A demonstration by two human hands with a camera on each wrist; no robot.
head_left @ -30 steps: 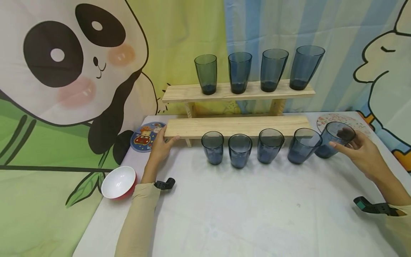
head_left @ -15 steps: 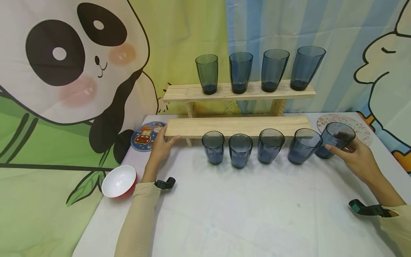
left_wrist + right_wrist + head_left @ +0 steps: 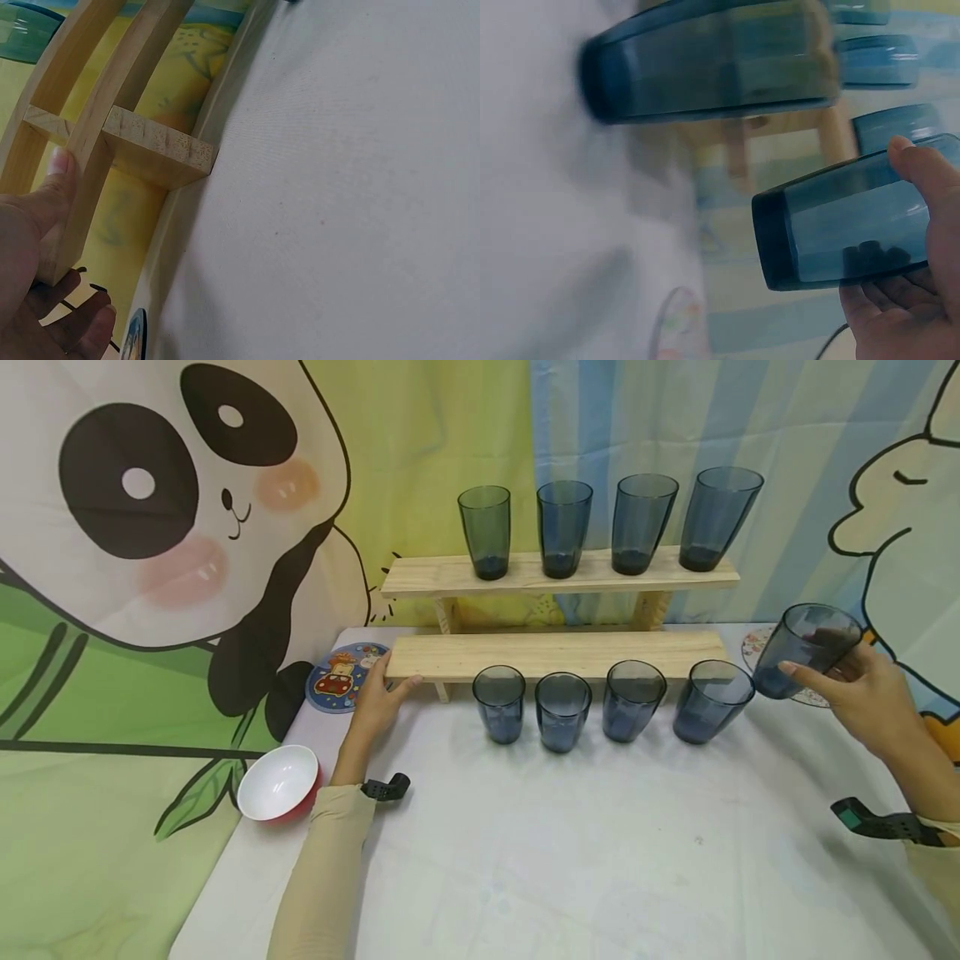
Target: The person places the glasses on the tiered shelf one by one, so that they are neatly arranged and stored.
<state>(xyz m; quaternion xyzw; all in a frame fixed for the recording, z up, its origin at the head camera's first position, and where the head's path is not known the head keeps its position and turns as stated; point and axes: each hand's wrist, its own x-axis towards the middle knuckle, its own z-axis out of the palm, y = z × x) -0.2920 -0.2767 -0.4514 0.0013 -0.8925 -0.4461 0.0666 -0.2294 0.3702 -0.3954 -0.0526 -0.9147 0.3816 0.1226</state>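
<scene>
My right hand (image 3: pixel 873 697) grips a blue glass tumbler (image 3: pixel 806 647) from its right side and holds it raised over the table. In the right wrist view the thumb and curled fingers wrap the held tumbler (image 3: pixel 840 225), whose dark base stands off the white surface. My left hand (image 3: pixel 377 703) holds the left end of the lower plank of a two-step wooden shelf (image 3: pixel 555 656); the left wrist view shows its thumb (image 3: pixel 58 169) on the plank and fingers beneath. Several more blue tumblers (image 3: pixel 633 700) stand in a row before the shelf.
Several tumblers (image 3: pixel 562 527) stand along the upper plank (image 3: pixel 592 583). A blue round mat (image 3: pixel 341 681) lies beside my left hand, and a white and red bowl (image 3: pixel 279 783) sits at the table's left edge. A patterned mat (image 3: pixel 756 643) lies behind the raised tumbler, partly hidden.
My right hand has lifted the rightmost tumbler off the table, moving it up and slightly right. My left hand stays on the plank; the other tumblers have not moved.
</scene>
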